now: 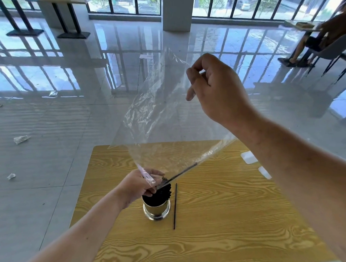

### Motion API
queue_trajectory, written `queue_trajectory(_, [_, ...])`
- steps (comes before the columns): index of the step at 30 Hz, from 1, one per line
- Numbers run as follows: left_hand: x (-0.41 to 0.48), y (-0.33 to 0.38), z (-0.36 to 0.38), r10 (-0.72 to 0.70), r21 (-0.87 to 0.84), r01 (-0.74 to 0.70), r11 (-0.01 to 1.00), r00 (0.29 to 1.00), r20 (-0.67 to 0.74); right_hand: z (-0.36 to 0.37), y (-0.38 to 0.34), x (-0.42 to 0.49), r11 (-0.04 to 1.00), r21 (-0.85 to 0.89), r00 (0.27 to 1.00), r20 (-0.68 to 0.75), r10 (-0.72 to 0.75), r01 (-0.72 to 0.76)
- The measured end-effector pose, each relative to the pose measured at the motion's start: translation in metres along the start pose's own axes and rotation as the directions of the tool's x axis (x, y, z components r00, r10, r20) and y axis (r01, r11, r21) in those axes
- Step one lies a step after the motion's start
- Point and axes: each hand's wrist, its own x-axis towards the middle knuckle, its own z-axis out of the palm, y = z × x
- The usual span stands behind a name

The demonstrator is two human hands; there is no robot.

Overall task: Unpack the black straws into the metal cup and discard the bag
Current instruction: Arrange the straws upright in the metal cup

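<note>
A metal cup stands on the wooden table, packed with black straws. My right hand is raised high and pinches the top corner of the clear plastic bag. The bag hangs down to the cup. My left hand grips the bag's lower mouth just above the cup. One black straw still lies slanted inside the bag, its lower end at the cup. Another single straw lies loose on the table, right of the cup.
Two small white pieces lie near the table's right edge. Crumpled scraps litter the tiled floor at left. A seated person and a chair are at the far right; table legs stand at the far left.
</note>
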Motion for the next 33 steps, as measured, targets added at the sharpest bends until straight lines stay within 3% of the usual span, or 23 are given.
queue_trajectory(10, [0.014,0.006,0.014,0.169,0.33,-0.138,0.934,0.983,-0.067,0.001,-0.022,0.007,0.996,0.074,0.998,0.041,-0.056,0.053])
queue_trajectory(22, [0.02,-0.001,0.009,0.267,0.221,-0.269,0.937,0.963,0.043,0.001,-0.038,0.012,0.992,0.109,0.996,0.058,-0.066,0.06])
queue_trajectory(28, [0.023,-0.005,0.009,0.275,0.272,-0.274,0.922,0.961,0.033,0.005,-0.039,0.012,0.991,0.113,0.995,0.053,-0.08,0.074])
queue_trajectory(33, [0.019,-0.012,0.007,0.196,0.253,-0.19,0.949,0.981,0.0,0.012,-0.031,0.008,0.992,0.113,0.997,0.058,-0.059,0.052])
